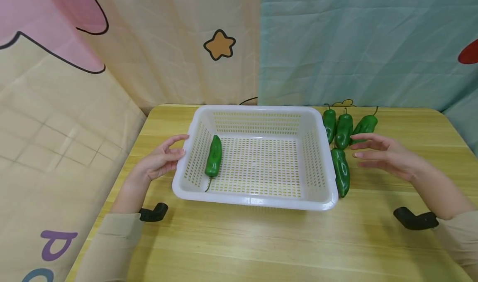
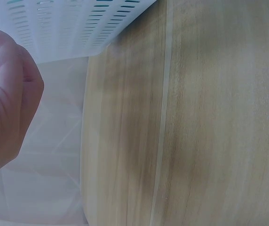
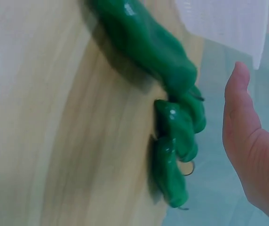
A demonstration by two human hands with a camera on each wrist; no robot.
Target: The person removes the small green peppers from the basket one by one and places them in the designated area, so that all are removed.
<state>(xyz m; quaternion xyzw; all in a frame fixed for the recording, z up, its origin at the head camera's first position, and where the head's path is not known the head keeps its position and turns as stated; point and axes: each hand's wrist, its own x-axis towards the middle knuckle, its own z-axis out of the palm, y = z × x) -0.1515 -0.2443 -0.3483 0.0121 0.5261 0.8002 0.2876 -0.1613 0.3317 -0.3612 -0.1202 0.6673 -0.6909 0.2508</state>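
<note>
A white perforated plastic basket stands on the wooden table with one green pepper lying inside, near its left wall. My left hand is at the basket's left rim, its fingertips right at the outer edge. In the left wrist view, the left hand appears beside the slotted basket wall. My right hand hovers with relaxed, parted fingers over the table at the right, holding nothing. Next to its fingertips lie several green peppers, one pepper close along the basket's right side.
The wooden table extends in front of the basket. Patterned fabric curtains hang behind it and at the left. A black wrist mount sticks out from the left sleeve, another black mount from the right.
</note>
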